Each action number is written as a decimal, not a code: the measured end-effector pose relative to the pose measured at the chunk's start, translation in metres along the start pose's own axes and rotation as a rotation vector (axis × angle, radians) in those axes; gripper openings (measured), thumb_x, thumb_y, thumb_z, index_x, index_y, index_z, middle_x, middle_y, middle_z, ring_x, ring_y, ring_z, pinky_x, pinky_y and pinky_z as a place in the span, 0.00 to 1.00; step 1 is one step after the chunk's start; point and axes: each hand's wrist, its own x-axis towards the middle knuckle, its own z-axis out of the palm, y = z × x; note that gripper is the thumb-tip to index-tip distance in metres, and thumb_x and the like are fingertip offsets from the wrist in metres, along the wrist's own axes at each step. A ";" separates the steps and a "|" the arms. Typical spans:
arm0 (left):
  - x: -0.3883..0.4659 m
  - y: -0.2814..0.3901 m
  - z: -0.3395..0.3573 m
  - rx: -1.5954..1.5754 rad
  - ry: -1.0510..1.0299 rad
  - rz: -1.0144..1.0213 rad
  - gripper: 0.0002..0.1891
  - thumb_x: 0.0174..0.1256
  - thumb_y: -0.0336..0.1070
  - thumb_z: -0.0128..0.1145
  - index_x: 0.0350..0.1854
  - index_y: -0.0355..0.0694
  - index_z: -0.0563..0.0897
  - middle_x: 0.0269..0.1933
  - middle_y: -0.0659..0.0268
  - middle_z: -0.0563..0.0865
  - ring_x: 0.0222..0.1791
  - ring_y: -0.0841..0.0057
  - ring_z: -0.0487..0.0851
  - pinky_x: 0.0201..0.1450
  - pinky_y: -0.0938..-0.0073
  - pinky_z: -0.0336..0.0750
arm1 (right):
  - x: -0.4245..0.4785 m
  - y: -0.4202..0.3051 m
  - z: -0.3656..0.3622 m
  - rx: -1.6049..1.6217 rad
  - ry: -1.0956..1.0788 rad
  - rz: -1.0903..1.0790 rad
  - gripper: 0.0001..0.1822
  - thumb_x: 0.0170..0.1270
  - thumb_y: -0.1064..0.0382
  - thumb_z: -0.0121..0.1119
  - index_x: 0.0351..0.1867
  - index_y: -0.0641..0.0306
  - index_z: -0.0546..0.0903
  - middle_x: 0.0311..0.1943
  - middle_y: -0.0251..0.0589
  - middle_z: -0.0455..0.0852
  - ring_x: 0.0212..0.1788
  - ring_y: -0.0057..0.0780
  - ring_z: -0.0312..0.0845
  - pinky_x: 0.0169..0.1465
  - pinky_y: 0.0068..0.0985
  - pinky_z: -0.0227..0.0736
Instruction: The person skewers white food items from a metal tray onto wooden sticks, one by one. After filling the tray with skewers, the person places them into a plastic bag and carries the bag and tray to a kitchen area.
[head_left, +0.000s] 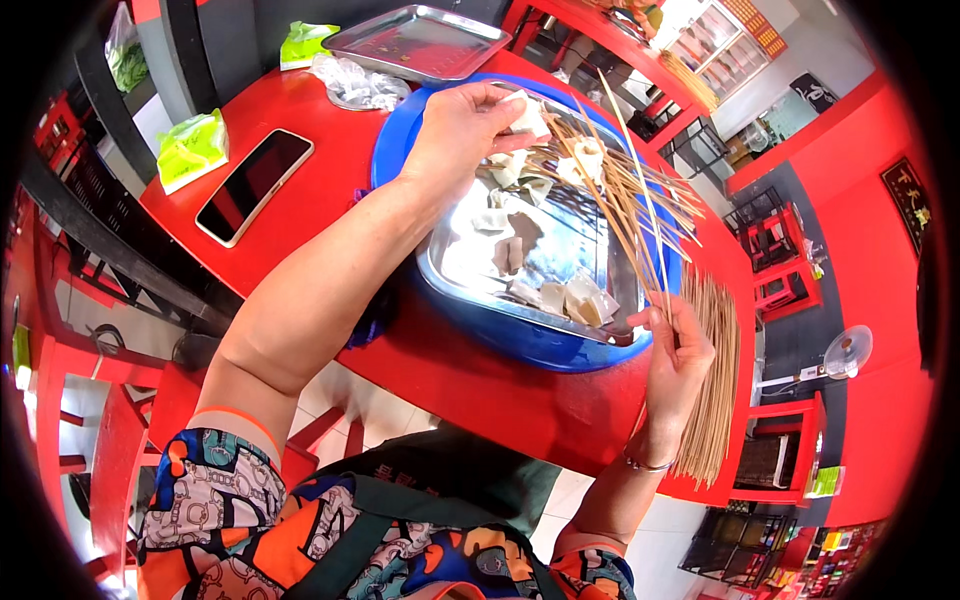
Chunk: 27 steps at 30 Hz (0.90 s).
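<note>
My left hand (487, 124) holds a folded white piece of food (527, 116) over the far left part of a metal tray (555, 225), which sits on a blue plastic basin (517, 341). My right hand (675, 337) grips the lower ends of a few thin bamboo skewers (637, 202) at the tray's right corner; their upper ends fan away from me. Loose skewers with folded pieces (581, 160) on them lie across the tray's far side. Greyish cut pieces of food (589, 304) lie at its near edge. The tips of some held skewers overlap the loose ones.
A thick bundle of skewers (705, 375) lies on the red table (450, 397) to the right. On the left are a smartphone (255, 187) and a green tissue packet (193, 150). Behind stand an empty-looking metal tray (420, 45), another green packet (306, 43) and crumpled clear plastic (360, 84).
</note>
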 end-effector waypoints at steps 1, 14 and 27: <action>0.000 0.001 -0.001 -0.018 0.017 0.006 0.09 0.73 0.32 0.58 0.44 0.28 0.81 0.42 0.58 0.86 0.42 0.73 0.88 0.51 0.78 0.85 | 0.000 0.000 0.001 0.005 -0.007 0.001 0.11 0.69 0.78 0.54 0.49 0.70 0.84 0.28 0.32 0.83 0.31 0.12 0.70 0.33 0.15 0.63; 0.000 -0.001 0.004 0.015 0.050 0.165 0.07 0.73 0.31 0.56 0.42 0.30 0.81 0.40 0.60 0.87 0.42 0.73 0.88 0.49 0.78 0.85 | -0.001 0.004 0.004 -0.007 -0.022 -0.021 0.11 0.68 0.77 0.55 0.48 0.69 0.84 0.26 0.31 0.83 0.25 0.11 0.64 0.28 0.14 0.55; -0.019 0.000 0.019 0.595 0.100 0.538 0.08 0.71 0.30 0.60 0.47 0.32 0.83 0.43 0.63 0.89 0.38 0.84 0.86 0.45 0.82 0.84 | -0.006 -0.007 0.016 0.175 -0.063 0.033 0.08 0.71 0.76 0.53 0.48 0.71 0.81 0.30 0.37 0.87 0.30 0.19 0.81 0.36 0.20 0.80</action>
